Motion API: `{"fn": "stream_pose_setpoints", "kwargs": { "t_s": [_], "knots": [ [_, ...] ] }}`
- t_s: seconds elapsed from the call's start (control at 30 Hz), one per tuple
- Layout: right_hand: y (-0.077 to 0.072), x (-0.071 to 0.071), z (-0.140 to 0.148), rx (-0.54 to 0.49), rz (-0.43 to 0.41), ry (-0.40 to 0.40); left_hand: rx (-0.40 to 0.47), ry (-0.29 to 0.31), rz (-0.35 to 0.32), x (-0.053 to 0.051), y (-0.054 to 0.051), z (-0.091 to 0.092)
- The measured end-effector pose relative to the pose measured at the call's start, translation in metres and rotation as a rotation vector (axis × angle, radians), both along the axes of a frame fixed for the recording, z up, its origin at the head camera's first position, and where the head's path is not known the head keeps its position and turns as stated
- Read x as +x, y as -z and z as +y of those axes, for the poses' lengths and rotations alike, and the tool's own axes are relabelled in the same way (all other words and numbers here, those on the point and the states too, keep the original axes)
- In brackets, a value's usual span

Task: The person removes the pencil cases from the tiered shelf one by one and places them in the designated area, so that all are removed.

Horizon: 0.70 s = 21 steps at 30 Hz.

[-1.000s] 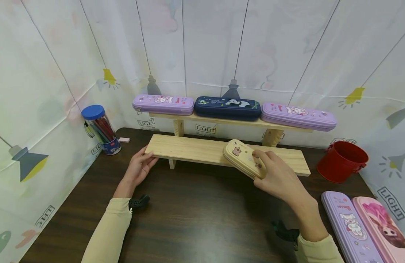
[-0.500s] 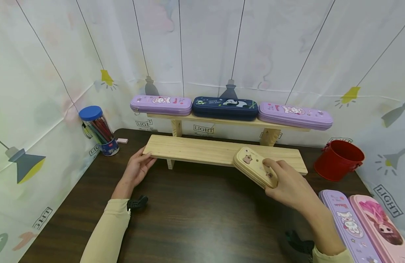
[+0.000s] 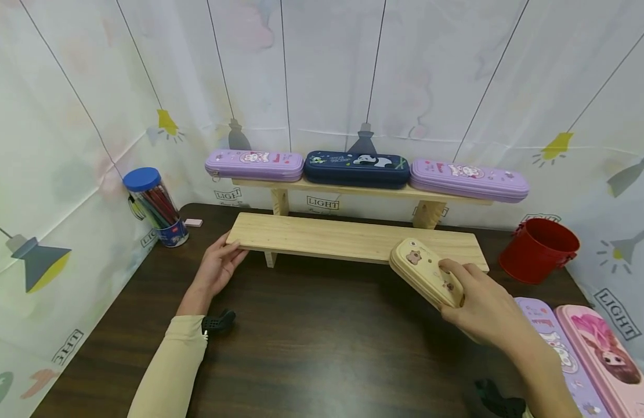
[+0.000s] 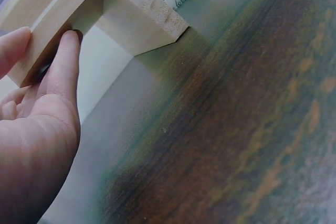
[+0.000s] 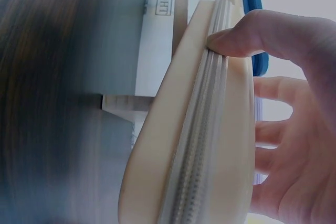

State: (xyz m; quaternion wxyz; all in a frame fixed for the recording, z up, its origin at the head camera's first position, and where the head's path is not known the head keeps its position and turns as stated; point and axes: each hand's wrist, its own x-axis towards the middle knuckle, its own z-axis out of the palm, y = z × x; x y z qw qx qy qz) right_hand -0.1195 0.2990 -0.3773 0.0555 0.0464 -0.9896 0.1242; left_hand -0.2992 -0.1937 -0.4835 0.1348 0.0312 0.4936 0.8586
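Observation:
A cream-yellow pencil case (image 3: 422, 271) with bear prints is in my right hand (image 3: 491, 307), tilted over the front edge of the lower shelf board. In the right wrist view, the thumb presses beside the zipper (image 5: 202, 124) and the other fingers lie along the far face. My left hand (image 3: 215, 270) grips the left end of the wooden two-tier shelf's lower board (image 3: 301, 234). The left wrist view shows that board end (image 4: 52, 35) between thumb and fingers. On the upper tier lie a purple pencil case (image 3: 255, 165), a navy panda case (image 3: 356, 169) and another purple case (image 3: 469, 181).
A purple case (image 3: 557, 348) and a pink doll case (image 3: 606, 357) lie at the right. Behind them stands a red bucket (image 3: 539, 251). At the back left are a blue-lidded jar of pens (image 3: 156, 206) and a small pink eraser (image 3: 194, 223). Printed curtain hangs around the dark table (image 3: 322, 348).
My right hand has moved right and slightly nearer with the cream-yellow pencil case. The left hand keeps its hold on the board's end. The head view has shifted slightly.

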Motion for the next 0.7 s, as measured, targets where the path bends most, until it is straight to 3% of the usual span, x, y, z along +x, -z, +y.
{"fn": "stream_pose_setpoints", "kwargs": {
  "t_s": [0.37,0.7],
  "knots": [
    [-0.005,0.016,0.01,-0.007,-0.007,0.036,-0.016,0.003,0.017,0.002,-0.001,0.002],
    [0.002,0.041,0.03,-0.035,-0.041,0.095,-0.019,0.011,0.016,0.004,-0.005,0.002]
  ]
}}
